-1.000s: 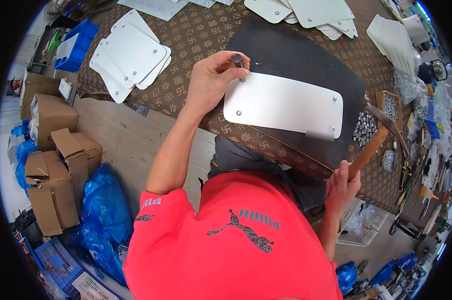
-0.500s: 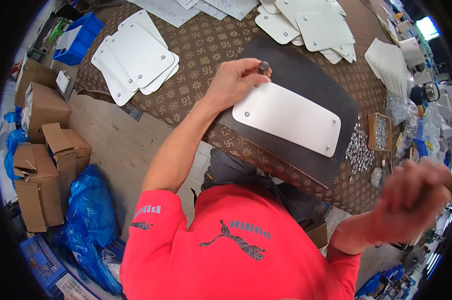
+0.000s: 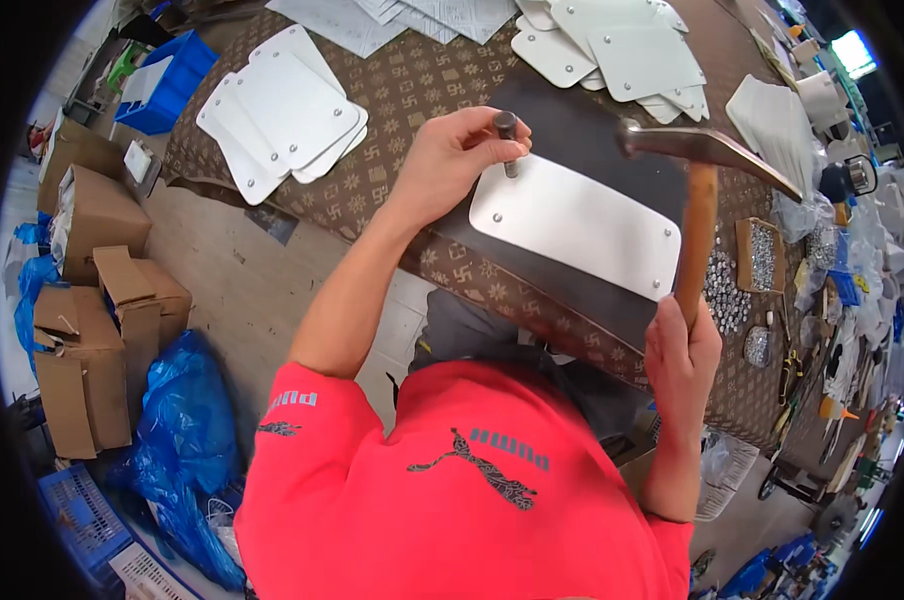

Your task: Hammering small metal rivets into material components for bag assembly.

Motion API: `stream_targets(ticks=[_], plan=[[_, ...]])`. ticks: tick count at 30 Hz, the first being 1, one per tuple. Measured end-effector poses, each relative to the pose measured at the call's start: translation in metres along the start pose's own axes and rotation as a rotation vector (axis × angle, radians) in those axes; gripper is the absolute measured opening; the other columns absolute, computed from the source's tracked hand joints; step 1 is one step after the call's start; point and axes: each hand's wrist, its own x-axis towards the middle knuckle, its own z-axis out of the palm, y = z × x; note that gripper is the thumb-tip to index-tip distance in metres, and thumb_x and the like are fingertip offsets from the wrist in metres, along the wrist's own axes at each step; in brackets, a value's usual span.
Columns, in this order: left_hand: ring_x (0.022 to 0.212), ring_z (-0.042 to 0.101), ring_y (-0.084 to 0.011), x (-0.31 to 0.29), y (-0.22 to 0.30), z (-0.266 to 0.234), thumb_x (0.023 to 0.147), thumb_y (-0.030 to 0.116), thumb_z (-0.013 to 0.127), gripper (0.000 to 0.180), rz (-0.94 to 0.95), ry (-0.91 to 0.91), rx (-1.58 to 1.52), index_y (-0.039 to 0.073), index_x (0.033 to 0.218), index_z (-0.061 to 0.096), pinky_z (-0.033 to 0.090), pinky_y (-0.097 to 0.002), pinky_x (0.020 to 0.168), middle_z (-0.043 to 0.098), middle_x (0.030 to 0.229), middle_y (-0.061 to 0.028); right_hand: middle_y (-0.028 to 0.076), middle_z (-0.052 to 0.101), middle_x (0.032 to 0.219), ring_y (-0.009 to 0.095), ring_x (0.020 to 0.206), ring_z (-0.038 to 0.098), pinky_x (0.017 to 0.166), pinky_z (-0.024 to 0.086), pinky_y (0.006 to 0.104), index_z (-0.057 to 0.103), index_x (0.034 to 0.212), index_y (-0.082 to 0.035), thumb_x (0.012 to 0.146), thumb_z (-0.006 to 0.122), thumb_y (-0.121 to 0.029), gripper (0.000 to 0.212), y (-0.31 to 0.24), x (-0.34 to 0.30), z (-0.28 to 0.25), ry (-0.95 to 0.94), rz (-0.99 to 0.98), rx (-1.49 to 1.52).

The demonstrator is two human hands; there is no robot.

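Observation:
My left hand (image 3: 442,170) is closed around a short dark metal punch (image 3: 507,130), standing nearly upright. Its lower end meets the far left corner of a white rounded panel (image 3: 577,230), which has silver studs at its other corners. The panel lies on a black mat (image 3: 582,120). In my right hand (image 3: 684,360) is the wooden handle of a hammer (image 3: 703,200). The hammer's metal head is raised over the mat, to the right of the punch and apart from it.
Stacked white panels with studs (image 3: 287,110) lie at the left, with another pile (image 3: 642,55) at the back. Loose silver studs (image 3: 727,295) and a cardboard box of studs (image 3: 760,258) are at the right. Cardboard boxes (image 3: 82,350) and a blue bag (image 3: 187,410) stand on the floor.
My right hand has come from the far right to beside the mat, and the hammer is now plainly visible in it. My left hand and the punch have shifted slightly left.

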Motion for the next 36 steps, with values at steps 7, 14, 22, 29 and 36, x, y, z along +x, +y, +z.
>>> stream_targets(ticks=[7,14,22,29,36], plan=[[0.083,0.062,-0.0074,-0.036,-0.001,-0.005,0.09,0.003,0.069,0.013,-0.06,-0.09,0.179,0.0,0.103,0.072,0.05,-0.0248,0.078,0.071,0.092,-0.0018,-0.005,0.042,0.063,0.001,0.043,0.034,0.036,0.023,0.02,0.049,0.086,-0.009,0.105,0.055,-0.023,0.024,0.009,-0.009,0.005,-0.02,0.204,0.274],[0.087,0.062,-0.0086,-0.044,-0.01,-0.001,0.09,0.001,0.069,0.013,-0.115,-0.076,0.125,0.0,0.102,0.072,0.05,-0.0251,0.081,0.07,0.094,-0.0003,-0.003,0.038,0.061,0.004,0.042,0.029,0.035,0.023,0.0197,0.048,0.089,-0.007,0.107,0.044,-0.025,0.027,-0.078,-0.019,-0.032,0.21,-0.486,0.383],[0.08,0.06,-0.0055,-0.054,-0.012,-0.005,0.089,0.004,0.072,0.014,-0.117,-0.059,0.137,0.001,0.102,0.073,0.049,-0.0234,0.074,0.071,0.089,-0.0004,0.0,0.039,0.064,0.005,0.043,0.029,0.033,0.026,0.0197,0.044,0.094,-0.006,0.105,0.051,-0.024,0.022,-0.111,-0.018,-0.035,-0.038,-0.842,0.47],[0.084,0.061,-0.0059,-0.058,-0.007,-0.001,0.09,0.002,0.071,0.015,-0.103,-0.088,0.24,0.0,0.104,0.072,0.051,-0.0239,0.076,0.071,0.094,-0.0006,-0.001,0.052,0.065,0.006,0.05,0.045,0.049,0.035,0.0192,0.054,0.086,-0.006,0.103,0.058,-0.02,0.022,-0.017,0.002,0.001,0.007,-0.607,-0.684],[0.077,0.061,-0.0077,-0.042,-0.002,0.011,0.087,0.006,0.074,0.016,-0.103,-0.047,0.18,0.0,0.102,0.073,0.05,-0.0249,0.073,0.074,0.092,-0.0028,-0.004,0.046,0.062,0.003,0.048,0.041,0.044,0.031,0.0195,0.053,0.087,-0.006,0.103,0.056,-0.019,0.021,-0.017,-0.017,-0.026,-0.011,-0.04,-0.204]])
